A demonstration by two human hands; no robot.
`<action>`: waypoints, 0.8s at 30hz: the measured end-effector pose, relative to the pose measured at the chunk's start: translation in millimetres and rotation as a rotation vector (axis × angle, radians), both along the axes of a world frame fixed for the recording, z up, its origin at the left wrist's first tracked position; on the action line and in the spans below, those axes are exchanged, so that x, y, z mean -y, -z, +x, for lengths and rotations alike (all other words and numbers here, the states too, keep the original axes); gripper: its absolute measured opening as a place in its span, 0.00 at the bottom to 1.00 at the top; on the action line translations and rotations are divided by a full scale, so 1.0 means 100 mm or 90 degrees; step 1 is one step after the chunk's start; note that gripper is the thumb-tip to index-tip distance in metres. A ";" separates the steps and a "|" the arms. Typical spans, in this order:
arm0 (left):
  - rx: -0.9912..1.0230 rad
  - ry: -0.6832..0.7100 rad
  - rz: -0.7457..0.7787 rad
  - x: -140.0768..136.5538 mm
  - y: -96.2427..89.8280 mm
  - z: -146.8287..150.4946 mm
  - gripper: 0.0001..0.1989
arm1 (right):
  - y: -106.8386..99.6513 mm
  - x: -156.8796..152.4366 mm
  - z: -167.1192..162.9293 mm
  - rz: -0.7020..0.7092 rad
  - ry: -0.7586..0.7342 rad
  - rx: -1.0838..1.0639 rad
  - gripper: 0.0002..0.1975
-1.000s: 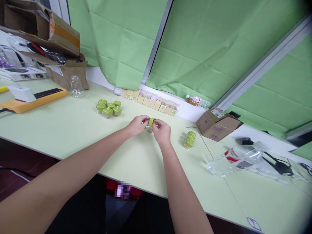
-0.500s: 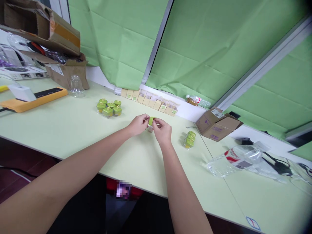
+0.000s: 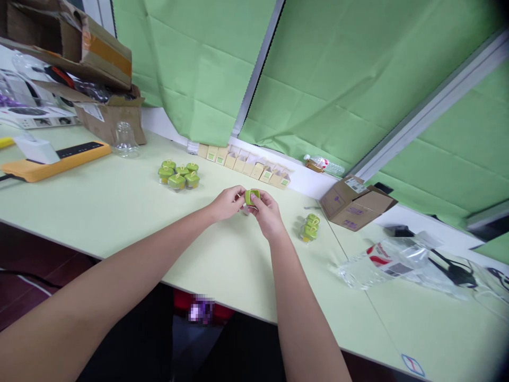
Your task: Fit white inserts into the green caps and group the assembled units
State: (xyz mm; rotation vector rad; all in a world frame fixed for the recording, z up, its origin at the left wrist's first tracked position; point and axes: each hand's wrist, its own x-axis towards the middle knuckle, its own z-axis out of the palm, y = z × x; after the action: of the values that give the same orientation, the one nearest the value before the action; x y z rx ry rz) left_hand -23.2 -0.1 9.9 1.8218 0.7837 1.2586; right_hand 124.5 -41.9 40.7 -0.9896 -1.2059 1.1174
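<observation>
In the middle of the table, both hands meet at a small green lid [image 3: 249, 198], whose hollow inner side faces me. My right hand [image 3: 271, 216] pinches it, thumb pressed into the hollow. From the other side, the closed fingertips of my left hand [image 3: 228, 203] hold the lid's left edge. Just under the lid a small pale thing [image 3: 245, 210] shows, mostly hidden by the fingers. To the left stands a group of small clear jars with green lids [image 3: 177, 181]. A smaller cluster of the same jars [image 3: 310, 228] is on the right.
Small cardboard boxes [image 3: 248, 165] line the wall. At left are an orange power strip [image 3: 59, 163], a clear plastic dome [image 3: 125, 140] and stacked cartons [image 3: 111, 119]. A cardboard box [image 3: 353, 204], a large plastic bottle [image 3: 384, 262] and cables [image 3: 453, 268] occupy the right.
The green lid has turned, so more of its hollow side faces me. My right thumb has shifted into it, and my right hand has moved slightly to the right.
</observation>
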 end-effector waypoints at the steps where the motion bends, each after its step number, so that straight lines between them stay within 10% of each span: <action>1: -0.005 -0.009 0.003 -0.01 0.01 0.00 0.05 | -0.01 0.01 0.00 0.000 -0.012 -0.022 0.17; 24: 0.085 0.059 -0.126 0.06 -0.14 0.01 0.07 | -0.05 0.03 0.04 0.026 -0.092 -0.128 0.12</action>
State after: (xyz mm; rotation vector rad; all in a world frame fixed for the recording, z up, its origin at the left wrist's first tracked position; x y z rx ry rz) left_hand -22.4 -6.0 23.6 1.5802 0.7147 1.1862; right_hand 128.3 -45.1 45.3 -0.7480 -1.1453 1.2687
